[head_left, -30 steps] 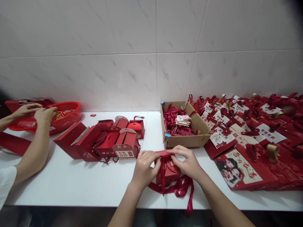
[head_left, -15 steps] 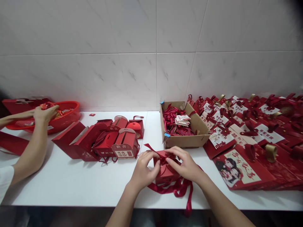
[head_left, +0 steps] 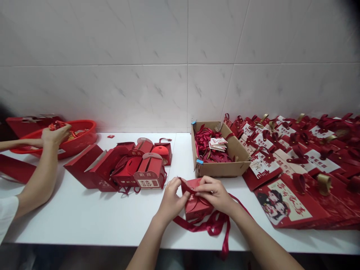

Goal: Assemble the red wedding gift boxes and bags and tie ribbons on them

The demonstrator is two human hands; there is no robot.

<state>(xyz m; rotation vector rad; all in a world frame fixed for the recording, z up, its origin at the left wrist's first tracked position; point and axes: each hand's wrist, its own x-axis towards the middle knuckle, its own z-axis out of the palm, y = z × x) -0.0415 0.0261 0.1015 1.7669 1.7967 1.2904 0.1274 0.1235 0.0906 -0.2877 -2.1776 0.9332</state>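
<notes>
A small red gift box (head_left: 197, 207) sits on the white table in front of me, its lid flaps folded closed. Over its top my left hand (head_left: 173, 200) pinches a dark red ribbon (head_left: 189, 187) near one end. My right hand (head_left: 213, 193) grips the same ribbon between thumb and fingers at the box's upper right. Long loops of ribbon lie around the box's front and right side, and one tail hangs over the table edge. Part of the box top is hidden behind my fingers.
Behind the box stands a cardboard carton (head_left: 222, 170) of ribbons and cards. Many red gift bags (head_left: 287, 202) fill the right side. Several red boxes (head_left: 149, 170) stand to the left. A co-worker's hands (head_left: 54, 137) hold wrapped things over a red basin (head_left: 81, 140).
My fingers have closed in on the ribbon above the box, and the loose end that pointed up and left is now drawn in at my left hand. The co-worker's hands shifted slightly.
</notes>
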